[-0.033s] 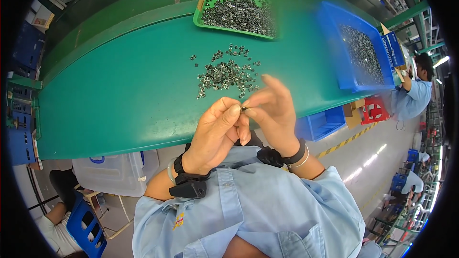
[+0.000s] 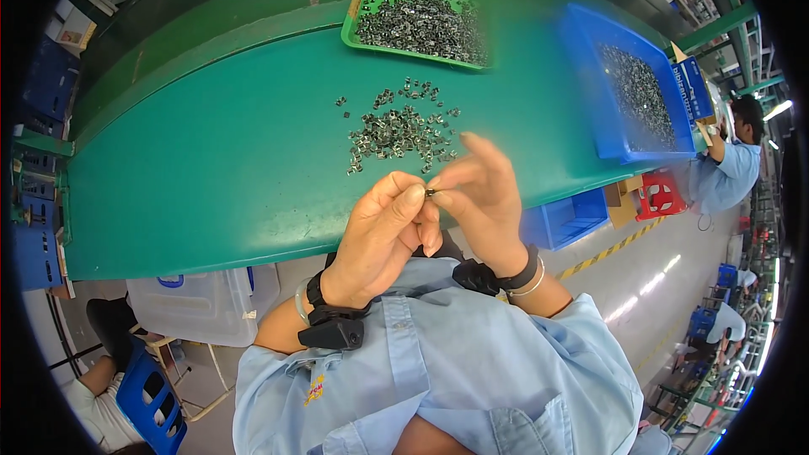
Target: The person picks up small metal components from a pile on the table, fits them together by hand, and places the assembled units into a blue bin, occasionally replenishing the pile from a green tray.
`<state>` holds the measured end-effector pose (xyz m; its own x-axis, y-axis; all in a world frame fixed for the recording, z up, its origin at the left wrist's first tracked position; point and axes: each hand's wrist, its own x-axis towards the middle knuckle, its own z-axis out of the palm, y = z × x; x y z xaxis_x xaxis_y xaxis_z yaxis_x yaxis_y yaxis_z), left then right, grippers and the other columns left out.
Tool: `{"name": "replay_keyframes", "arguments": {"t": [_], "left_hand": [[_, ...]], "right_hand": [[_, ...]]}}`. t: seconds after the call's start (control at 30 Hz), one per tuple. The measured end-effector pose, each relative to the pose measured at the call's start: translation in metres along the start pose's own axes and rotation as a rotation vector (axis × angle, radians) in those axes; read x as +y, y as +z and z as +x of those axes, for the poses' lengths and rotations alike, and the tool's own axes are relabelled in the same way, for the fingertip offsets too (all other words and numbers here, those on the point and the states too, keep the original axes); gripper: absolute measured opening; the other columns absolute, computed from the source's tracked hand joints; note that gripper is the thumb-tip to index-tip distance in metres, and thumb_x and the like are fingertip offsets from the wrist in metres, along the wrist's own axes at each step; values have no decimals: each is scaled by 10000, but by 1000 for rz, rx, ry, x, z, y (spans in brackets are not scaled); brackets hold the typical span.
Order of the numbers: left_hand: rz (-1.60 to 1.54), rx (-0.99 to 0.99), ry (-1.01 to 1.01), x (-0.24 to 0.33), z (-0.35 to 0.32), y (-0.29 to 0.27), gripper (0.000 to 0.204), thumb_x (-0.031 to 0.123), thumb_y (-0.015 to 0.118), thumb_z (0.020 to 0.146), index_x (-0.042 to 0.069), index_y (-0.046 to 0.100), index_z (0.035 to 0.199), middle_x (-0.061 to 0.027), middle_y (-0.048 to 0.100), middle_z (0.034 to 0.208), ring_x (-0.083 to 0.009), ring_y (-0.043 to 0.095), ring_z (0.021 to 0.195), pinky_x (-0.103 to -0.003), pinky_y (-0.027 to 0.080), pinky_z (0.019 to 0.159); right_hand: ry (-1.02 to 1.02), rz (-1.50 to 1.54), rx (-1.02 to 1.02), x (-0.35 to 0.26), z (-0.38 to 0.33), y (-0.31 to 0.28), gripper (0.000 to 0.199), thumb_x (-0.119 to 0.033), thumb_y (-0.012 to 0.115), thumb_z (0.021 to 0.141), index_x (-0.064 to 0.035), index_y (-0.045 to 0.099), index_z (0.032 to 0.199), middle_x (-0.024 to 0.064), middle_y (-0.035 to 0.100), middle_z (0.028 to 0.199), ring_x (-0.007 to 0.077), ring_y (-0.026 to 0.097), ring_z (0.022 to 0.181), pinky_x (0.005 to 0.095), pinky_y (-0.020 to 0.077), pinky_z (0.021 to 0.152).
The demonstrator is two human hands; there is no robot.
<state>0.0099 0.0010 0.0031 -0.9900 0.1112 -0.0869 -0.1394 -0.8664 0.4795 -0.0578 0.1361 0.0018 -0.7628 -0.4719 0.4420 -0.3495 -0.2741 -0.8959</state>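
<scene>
Holding a tiny dark metal part [image 2: 430, 193] between the fingertips of both hands, the person is working just above the near edge of the long green worktop [image 2: 211, 168]. The left hand [image 2: 383, 232] is curling closed, with its thumb and first finger pinching the part from the left side. The right hand [image 2: 480, 194] is pinching the same part from the right with thumb and forefinger, while its other fingers are standing spread and loose. Both wrists are wearing dark bands.

A loose heap of small grey metal pieces [image 2: 400, 131] is lying on the worktop just beyond the hands, near the middle, with a few single pieces scattering around it. At the far edge, a shallow green plastic tray [image 2: 358, 8] is holding many of the same grey pieces [image 2: 425, 24], filling most of its floor. To the right, a deep blue plastic bin [image 2: 590, 93] is sitting at the right end of the worktop, and it is carrying a thin layer of small dark pieces [image 2: 636, 93] inside.

The left half of the worktop is lying bare, giving wide room for moving. Between the heap and the near edge there is only a narrow strip. Another worker in a light blue shirt [image 2: 729, 173] is sitting past the right end.
</scene>
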Motion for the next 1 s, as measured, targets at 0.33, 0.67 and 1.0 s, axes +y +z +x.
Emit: {"name": "replay_keyframes", "arguments": {"t": [0.33, 0.67, 1.0], "left_hand": [[10, 17, -26, 1, 0, -2, 141, 180, 516, 945, 40, 504, 963, -74, 588, 815, -150, 528, 620, -309, 447, 562], [-14, 15, -68, 4, -1, 0, 155, 193, 517, 945, 41, 490, 940, -75, 585, 799, -166, 545, 633, -321, 457, 570], [-6, 22, -74, 3, -2, 0, 164, 208, 505, 951, 47, 483, 931, -72, 579, 795, -169, 544, 636, -332, 459, 588]], "right_hand": [[7, -41, -21, 2, -1, -1, 611, 119, 609, 776, -47, 363, 1310, 71, 602, 886, 155, 586, 859, 285, 489, 783], [101, 143, -21, 1, 2, -4, 636, 104, 615, 773, -41, 348, 1331, 61, 604, 878, 148, 581, 856, 281, 487, 780], [173, 146, -37, 0, 3, -5, 647, 109, 621, 766, -53, 357, 1334, 58, 605, 864, 152, 584, 845, 291, 484, 778]]}}
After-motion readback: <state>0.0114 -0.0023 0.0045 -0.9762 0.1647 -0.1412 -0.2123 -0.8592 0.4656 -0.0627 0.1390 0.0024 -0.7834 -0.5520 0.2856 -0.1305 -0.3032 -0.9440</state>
